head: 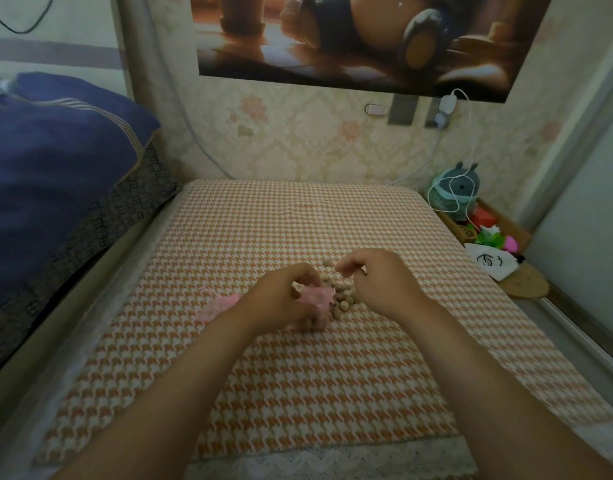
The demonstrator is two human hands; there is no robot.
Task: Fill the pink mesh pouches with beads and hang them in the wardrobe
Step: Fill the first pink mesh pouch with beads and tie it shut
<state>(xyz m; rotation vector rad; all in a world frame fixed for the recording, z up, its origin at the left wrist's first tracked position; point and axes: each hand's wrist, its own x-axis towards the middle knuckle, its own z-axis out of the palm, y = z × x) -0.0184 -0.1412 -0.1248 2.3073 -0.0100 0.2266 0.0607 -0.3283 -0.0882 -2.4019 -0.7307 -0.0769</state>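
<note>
Your left hand (284, 292) grips a pink mesh pouch (317, 295), fingers closed on its mouth, apparently to keep it open toward the beads (343, 299) heaped just beside it on the houndstooth-covered desk (298, 393). Your right hand (378, 282) hovers over the heap, fingers curled; whether it holds beads, you cannot tell. A second pouch (216, 306) lies behind your left wrist, unfilled by appearance.

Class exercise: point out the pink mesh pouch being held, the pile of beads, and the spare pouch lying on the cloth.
held pink mesh pouch (317, 296): head view, its open mouth.
pile of beads (343, 299): head view, middle of the heap.
spare pink pouch (216, 306): head view, its flat body.
</note>
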